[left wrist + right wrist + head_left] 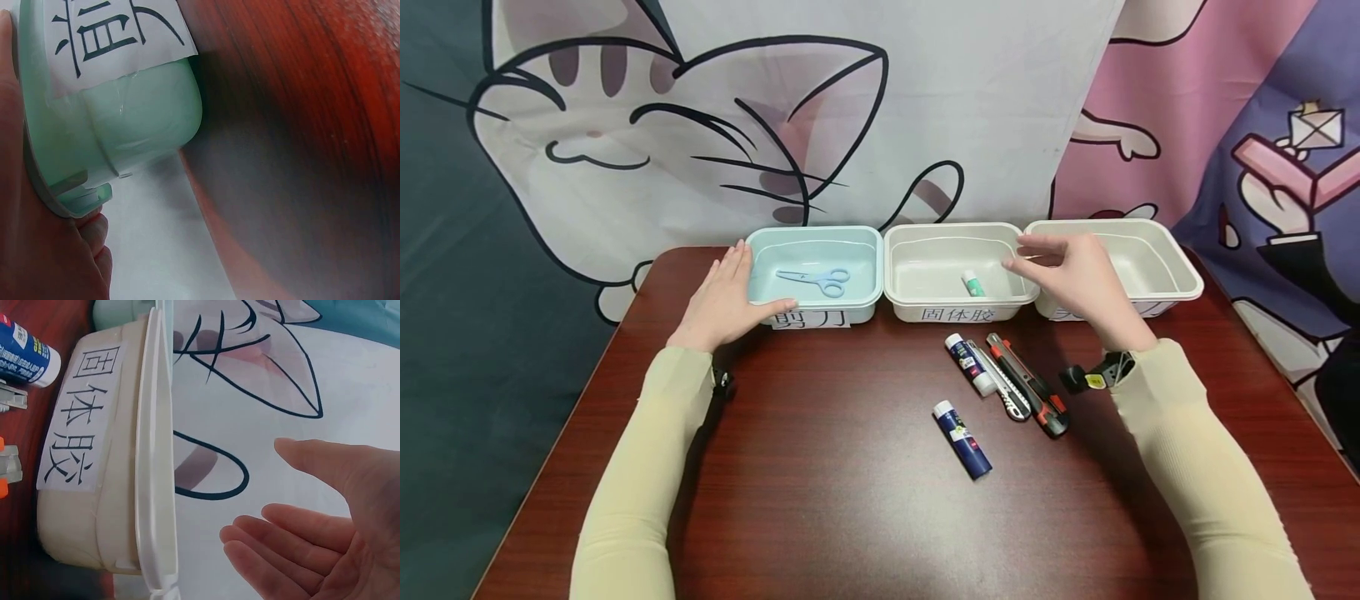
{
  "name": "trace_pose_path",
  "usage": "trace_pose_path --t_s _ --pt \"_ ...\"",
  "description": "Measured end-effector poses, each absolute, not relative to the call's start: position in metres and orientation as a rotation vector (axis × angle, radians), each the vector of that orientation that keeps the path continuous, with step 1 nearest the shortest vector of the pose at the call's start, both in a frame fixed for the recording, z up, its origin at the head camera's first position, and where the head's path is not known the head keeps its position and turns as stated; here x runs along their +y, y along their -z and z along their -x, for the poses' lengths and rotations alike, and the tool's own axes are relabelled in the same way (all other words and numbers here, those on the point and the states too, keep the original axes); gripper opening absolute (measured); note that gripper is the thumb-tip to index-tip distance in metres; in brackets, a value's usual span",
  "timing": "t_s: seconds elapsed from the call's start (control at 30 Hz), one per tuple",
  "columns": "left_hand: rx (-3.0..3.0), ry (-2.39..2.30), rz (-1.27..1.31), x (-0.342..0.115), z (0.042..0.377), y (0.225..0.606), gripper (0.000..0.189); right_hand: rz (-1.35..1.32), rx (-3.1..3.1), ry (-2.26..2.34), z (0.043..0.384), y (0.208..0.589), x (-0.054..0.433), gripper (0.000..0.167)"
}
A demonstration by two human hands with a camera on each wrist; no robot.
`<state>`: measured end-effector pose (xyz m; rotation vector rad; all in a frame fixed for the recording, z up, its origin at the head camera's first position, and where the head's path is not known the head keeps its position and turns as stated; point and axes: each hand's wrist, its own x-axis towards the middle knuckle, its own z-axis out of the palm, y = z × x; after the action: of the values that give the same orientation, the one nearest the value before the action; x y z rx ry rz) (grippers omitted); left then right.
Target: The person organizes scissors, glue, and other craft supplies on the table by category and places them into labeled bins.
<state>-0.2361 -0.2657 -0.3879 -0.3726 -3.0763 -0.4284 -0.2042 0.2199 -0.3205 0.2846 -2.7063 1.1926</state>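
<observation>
My left hand [722, 296] rests on the left side of a light blue bin [868, 262], fingers straight along the rim and thumb across its front edge. Inside that bin lies a pair of light blue scissors [835, 290]. Over the right rim of the middle white bin [917, 279] is my right hand [1078, 271]; in the right wrist view its thumb and fingers stand apart with nothing between them. A small green glue stick [973, 285] with a white end lies in the middle bin, left of the right fingertips.
Two dark blue glue sticks, a nearer one [962, 442] and a farther one [970, 365], lie on the brown table [820, 500]. Beside the farther one are a silver utility knife [1011, 400] and black-and-red utility knives [1048, 417]. A third, white bin [1165, 267] stands at the right.
</observation>
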Motion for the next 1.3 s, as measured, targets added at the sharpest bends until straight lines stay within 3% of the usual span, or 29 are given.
trace_pose_path --t_s 1.3 --pt "-3.084 0.438 0.358 -0.266 0.237 0.388 0.126 -0.441 -2.712 -1.150 0.152 0.328 0.217 0.041"
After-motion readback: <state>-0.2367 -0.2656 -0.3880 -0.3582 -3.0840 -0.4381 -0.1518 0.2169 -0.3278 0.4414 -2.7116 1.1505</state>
